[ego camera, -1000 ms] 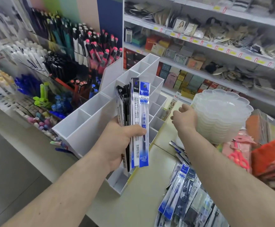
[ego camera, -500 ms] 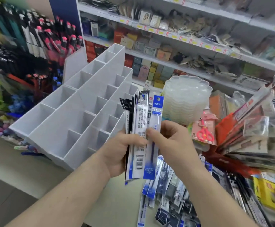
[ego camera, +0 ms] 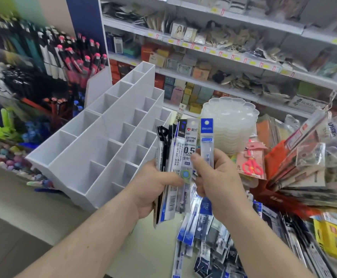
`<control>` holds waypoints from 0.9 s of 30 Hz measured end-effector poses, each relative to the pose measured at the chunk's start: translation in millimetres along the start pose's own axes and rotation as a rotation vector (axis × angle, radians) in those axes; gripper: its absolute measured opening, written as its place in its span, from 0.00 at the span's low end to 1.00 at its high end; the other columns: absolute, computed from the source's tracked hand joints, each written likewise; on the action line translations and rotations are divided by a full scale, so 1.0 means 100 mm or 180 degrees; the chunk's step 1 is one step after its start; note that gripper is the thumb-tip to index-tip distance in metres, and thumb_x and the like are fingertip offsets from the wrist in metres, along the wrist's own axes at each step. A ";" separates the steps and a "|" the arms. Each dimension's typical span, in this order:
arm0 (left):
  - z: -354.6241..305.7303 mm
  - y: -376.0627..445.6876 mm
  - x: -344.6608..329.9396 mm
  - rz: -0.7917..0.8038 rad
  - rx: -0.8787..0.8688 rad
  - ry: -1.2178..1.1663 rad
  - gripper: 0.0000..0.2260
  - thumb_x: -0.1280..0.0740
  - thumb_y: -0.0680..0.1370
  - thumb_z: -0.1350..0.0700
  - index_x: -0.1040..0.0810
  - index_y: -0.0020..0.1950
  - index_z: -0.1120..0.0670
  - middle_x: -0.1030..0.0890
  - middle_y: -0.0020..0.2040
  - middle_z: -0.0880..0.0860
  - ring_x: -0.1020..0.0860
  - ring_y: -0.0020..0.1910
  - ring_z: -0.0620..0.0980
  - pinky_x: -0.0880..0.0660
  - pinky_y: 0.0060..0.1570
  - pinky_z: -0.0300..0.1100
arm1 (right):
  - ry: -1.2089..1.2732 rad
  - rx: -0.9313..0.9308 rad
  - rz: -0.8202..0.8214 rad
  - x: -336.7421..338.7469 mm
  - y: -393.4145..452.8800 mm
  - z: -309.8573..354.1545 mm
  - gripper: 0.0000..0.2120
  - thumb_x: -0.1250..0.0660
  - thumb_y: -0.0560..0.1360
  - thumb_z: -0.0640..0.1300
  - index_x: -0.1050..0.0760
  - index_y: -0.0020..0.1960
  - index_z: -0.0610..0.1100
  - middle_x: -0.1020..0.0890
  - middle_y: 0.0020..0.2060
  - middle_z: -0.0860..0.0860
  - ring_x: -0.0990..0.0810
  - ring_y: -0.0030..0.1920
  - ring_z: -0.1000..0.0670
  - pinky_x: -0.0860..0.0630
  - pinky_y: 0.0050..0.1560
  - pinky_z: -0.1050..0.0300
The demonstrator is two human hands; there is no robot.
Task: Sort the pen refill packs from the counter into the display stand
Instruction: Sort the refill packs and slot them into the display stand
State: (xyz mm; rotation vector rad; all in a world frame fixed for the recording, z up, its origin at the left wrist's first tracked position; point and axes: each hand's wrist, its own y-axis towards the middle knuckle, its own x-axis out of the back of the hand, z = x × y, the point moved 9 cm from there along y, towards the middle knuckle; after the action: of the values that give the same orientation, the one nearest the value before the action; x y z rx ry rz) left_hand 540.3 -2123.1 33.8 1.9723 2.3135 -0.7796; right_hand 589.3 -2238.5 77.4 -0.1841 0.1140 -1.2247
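My left hand (ego camera: 153, 187) grips a fanned bundle of pen refill packs (ego camera: 176, 157), held upright in front of me. My right hand (ego camera: 217, 183) pinches one blue-topped refill pack (ego camera: 206, 133) and holds it just right of the bundle, a little apart from it. The white display stand (ego camera: 103, 137) with several empty tiered compartments stands on the counter to the left of both hands. More refill packs (ego camera: 201, 237) lie in a loose heap on the counter below my hands.
A stack of clear scalloped trays (ego camera: 231, 121) stands behind the hands. Hanging packets and red scissors (ego camera: 252, 165) crowd the right side. Pen racks (ego camera: 49, 63) fill the left, stocked shelves (ego camera: 223, 57) the back. Pale counter (ego camera: 23, 197) lies left of the stand.
My right hand has drawn the blue-topped pack off the front of the bundle and to the right. The pack with the 0.5 label now shows in front.
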 end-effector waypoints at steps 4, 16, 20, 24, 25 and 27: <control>-0.06 -0.05 0.06 -0.0148 -0.0047 0.0118 0.20 0.31 0.71 0.71 0.21 0.60 0.57 0.15 0.51 0.60 0.16 0.50 0.61 0.19 0.51 0.59 | -0.0285 0.0168 0.0166 -0.08 0.00 0.02 0.01 0.28 0.76 0.39 0.18 0.45 0.43 0.18 0.29 0.54 0.23 0.27 0.58 0.28 0.28 0.66; -0.22 -0.10 0.24 -0.0530 -0.0285 0.0185 0.15 0.30 0.72 0.71 0.21 0.56 0.60 0.14 0.49 0.60 0.16 0.48 0.62 0.19 0.51 0.61 | 0.0695 -0.0566 0.0493 -0.13 0.09 -0.08 0.09 0.37 0.80 0.39 0.18 0.49 0.39 0.27 0.30 0.45 0.33 0.23 0.53 0.37 0.25 0.61; -0.26 -0.12 0.21 -0.0287 -0.0397 -0.0053 0.20 0.28 0.64 0.63 0.21 0.56 0.61 0.15 0.49 0.62 0.16 0.47 0.62 0.18 0.48 0.57 | 0.0944 -0.0504 0.0783 -0.16 0.07 0.02 0.15 0.30 0.71 0.36 0.24 0.55 0.31 0.25 0.31 0.42 0.31 0.23 0.53 0.36 0.25 0.62; -0.29 -0.14 0.18 0.0005 -0.0402 -0.0657 0.14 0.25 0.59 0.62 0.16 0.43 0.54 0.20 0.38 0.55 0.20 0.34 0.52 0.21 0.38 0.47 | 0.0869 -0.0261 0.0526 -0.07 0.09 0.12 0.14 0.24 0.63 0.37 0.25 0.46 0.39 0.23 0.31 0.45 0.32 0.22 0.53 0.35 0.22 0.62; -0.31 -0.14 0.17 0.0039 -0.0401 -0.0774 0.16 0.25 0.58 0.62 0.16 0.44 0.54 0.21 0.36 0.54 0.21 0.33 0.51 0.22 0.35 0.44 | 0.0820 -0.0197 0.0445 -0.05 0.09 0.15 0.16 0.21 0.62 0.36 0.25 0.45 0.38 0.23 0.30 0.45 0.33 0.21 0.52 0.35 0.22 0.62; -0.32 -0.14 0.19 0.0036 -0.0393 -0.0892 0.19 0.27 0.60 0.65 0.19 0.50 0.55 0.22 0.36 0.54 0.23 0.31 0.50 0.23 0.32 0.42 | 0.0772 -0.0067 0.0345 -0.03 0.08 0.20 0.11 0.24 0.66 0.37 0.25 0.43 0.38 0.21 0.30 0.45 0.34 0.20 0.53 0.36 0.22 0.63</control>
State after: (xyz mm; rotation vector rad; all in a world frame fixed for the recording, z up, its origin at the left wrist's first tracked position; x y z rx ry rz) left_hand 533.2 -2094.7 61.2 1.7019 2.1327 -0.8297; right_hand 599.5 -2231.4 95.2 -0.0461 0.3435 -1.1343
